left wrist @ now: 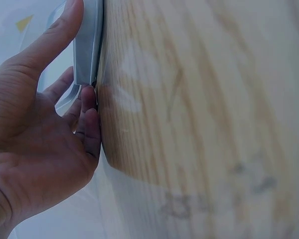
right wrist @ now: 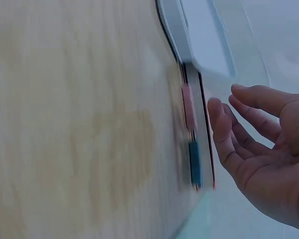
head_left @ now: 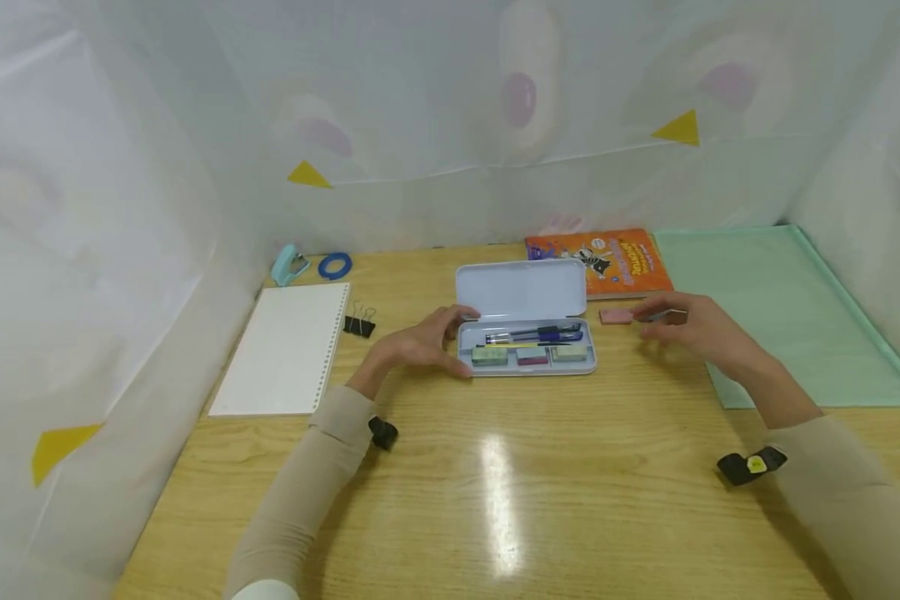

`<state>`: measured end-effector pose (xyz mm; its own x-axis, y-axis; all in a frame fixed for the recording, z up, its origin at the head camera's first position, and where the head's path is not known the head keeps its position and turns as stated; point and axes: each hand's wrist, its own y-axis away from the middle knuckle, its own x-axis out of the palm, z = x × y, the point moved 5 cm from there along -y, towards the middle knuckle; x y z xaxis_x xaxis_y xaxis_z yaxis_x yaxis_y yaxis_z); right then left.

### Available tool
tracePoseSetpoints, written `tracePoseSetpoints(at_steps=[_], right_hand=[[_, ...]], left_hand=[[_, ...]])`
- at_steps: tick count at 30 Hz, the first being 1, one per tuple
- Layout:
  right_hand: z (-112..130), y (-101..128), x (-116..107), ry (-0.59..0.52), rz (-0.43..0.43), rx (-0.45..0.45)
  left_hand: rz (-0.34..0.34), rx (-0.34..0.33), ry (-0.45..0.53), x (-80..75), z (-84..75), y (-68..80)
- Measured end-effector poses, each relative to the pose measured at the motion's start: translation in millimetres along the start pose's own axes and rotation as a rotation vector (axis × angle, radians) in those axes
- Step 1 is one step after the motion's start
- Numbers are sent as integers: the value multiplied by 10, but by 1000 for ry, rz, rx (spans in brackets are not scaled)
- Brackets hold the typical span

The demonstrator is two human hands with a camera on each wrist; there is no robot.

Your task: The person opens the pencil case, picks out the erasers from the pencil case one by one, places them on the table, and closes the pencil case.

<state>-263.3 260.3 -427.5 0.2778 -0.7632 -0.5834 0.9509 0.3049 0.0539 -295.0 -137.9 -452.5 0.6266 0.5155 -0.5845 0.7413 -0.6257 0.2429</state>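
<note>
An open light-blue pencil case lies in the middle of the wooden table, its lid folded back. Inside it are pens and three erasers. My left hand grips the case's left end, with the thumb along the case's side and the fingers at the far corner. My right hand hovers open, just right of a pink eraser lying on the table. A small teal piece lies under its fingers.
An orange book lies behind the case and a green mat at the right. On the left are a white punched sheet, a black binder clip, a blue ring and a teal stapler. White curtains enclose the table.
</note>
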Motion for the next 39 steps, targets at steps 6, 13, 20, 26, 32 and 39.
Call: tracePoseSetpoints(at_steps=[6, 13, 20, 26, 32, 39], right_hand=[[264, -76, 435, -36, 90, -119], [446, -164, 676, 68, 102, -185], [478, -209, 726, 164, 74, -190], [482, -177, 681, 155, 67, -166], [491, -129, 561, 132, 84, -165], [385, -112, 387, 72, 68, -93]], left_hand=[[6, 14, 11, 1, -9, -6], [5, 22, 9, -7, -54, 16], [2, 24, -7, -3, -51, 17], [0, 14, -4, -2, -19, 7], [0, 9, 10, -2, 2, -3], [10, 17, 9, 2, -25, -1]])
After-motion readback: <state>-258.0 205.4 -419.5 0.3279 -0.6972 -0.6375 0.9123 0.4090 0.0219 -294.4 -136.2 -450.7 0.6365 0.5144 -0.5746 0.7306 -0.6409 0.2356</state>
